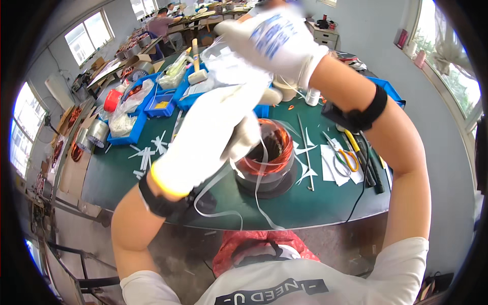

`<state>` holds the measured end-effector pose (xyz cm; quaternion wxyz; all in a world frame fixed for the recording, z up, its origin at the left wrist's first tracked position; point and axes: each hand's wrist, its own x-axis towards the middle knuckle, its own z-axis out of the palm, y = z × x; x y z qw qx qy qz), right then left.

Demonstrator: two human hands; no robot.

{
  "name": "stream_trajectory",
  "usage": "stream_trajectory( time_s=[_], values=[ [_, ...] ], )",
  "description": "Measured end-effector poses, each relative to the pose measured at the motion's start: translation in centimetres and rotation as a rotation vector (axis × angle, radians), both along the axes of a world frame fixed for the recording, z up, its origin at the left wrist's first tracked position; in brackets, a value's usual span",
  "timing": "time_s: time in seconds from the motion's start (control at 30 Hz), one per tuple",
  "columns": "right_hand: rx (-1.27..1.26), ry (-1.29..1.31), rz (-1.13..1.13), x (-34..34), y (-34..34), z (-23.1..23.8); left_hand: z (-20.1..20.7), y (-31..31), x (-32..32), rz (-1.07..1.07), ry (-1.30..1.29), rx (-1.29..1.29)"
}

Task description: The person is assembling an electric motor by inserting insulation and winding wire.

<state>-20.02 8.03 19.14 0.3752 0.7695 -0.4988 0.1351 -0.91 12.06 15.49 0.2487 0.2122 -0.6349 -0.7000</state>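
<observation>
Two hands in white gloves work over one green table. The left hand reaches across, just left of one copper coil, its fingers bent; two lengths of white tape hang below it, yet I cannot tell whether the fingers pinch them. The right hand is raised higher and farther off, blurred — what its fingers hold, if anything, I cannot tell.

The coil stands upright near the front edge of the table, inside one grey ring, with clear film around its top. One length of tape passes down in front of the coil and the other loops out to its left; both reach the tabletop near the edge.

To the right lie one pair of scissors with orange handles and at least two white cards beside them. To the left are many white slips, too jumbled to count. Behind stand at least four blue bins, one mallet with a wooden handle, one white bottle and one red roll. Two silver cylinders sit beyond the table's left side. Each wrist wears one black band — two in all.
</observation>
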Motion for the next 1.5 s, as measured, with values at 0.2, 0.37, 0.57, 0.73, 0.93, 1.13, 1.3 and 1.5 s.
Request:
stream_trajectory(
  time_s=[0.2, 0.37, 0.57, 0.73, 0.93, 1.13, 1.3, 1.5],
  values=[
    [0.117, -0.29, -0.65, -18.4, -5.3, 0.3, -2.8, 1.9, 8.0, 0.261, 0.199, -0.092],
    [0.168, -0.532, -0.647, -25.5, -6.7, -5.8, -5.1, 2.2, 13.6, 0.254, 0.293, -0.058],
    [0.23, -0.634, -0.725, -27.7, -5.9, -9.3, -5.6, 3.6, 22.6, 0.25, 0.623, -0.077],
    [0.256, -0.625, -0.738, -29.3, -4.5, -11.7, -8.5, 4.0, 31.7, 0.607, 0.565, -0.289],
    [0.259, -0.709, -0.681, -29.6, -2.6, -12.7, -12.7, 5.0, 36.7, 1.189, 0.259, -0.291],
    [0.337, -0.673, -0.426, -23.7, 2.1, -11.5, -12.2, 3.8, 32.1, 1.161, -1.191, -0.467],
    [0.405, -0.457, -0.338, -14.6, 7.6, -10.5, -5.8, 3.7, 15.4, 0.411, 0.036, -0.645],
    [0.494, -0.238, -0.474, -8.4, 12.5, -8.9, -3.8, 0.5, -10.0, -0.286, -0.366, -0.562]
  ],
)
